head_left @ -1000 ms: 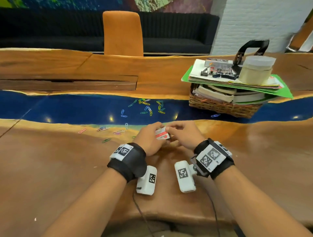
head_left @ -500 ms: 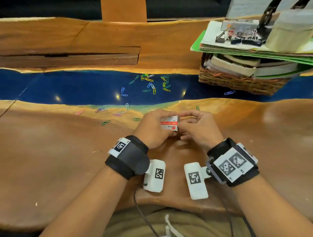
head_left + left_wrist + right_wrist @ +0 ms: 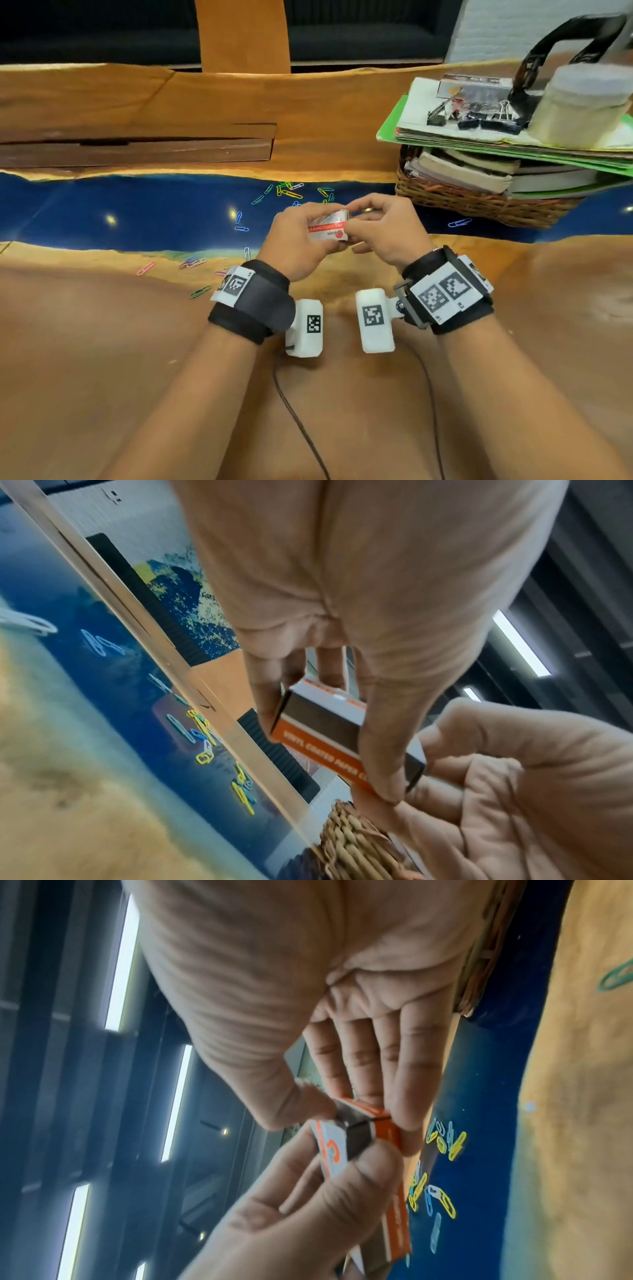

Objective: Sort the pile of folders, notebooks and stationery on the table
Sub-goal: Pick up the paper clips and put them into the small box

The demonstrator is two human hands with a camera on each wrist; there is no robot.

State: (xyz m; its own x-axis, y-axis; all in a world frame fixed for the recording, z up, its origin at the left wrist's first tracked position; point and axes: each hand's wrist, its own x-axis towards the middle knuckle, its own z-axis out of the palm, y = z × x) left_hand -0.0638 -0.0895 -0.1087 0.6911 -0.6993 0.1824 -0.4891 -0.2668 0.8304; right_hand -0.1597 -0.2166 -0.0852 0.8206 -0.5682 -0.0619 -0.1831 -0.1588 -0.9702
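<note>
- Nearest the camera, both forearms reach out over the wooden table (image 3: 102,342), each wrist wrapped in a black band with a white tagged camera.
- The left hand (image 3: 298,243) holds a small orange-and-white paper clip box (image 3: 329,228) above the table; its grip is closed round the box, thumb on one long side and fingers on the other.
- The right hand (image 3: 383,229) meets the box at its right end, thumb and fingers pinching that end; its grip is closed on the box too.
- The left wrist view shows the box's end open, its inside dark.
- Just beyond the hands, coloured paper clips (image 3: 291,193) lie scattered on the blue strip of the table, with a few more on the wood to the left.
- Farther right stands a wicker basket (image 3: 479,205) holding books (image 3: 462,171).
- Across its top lie green folders (image 3: 390,126) and papers, carrying binder clips (image 3: 486,118), a small box and a pale round tub (image 3: 579,109).
</note>
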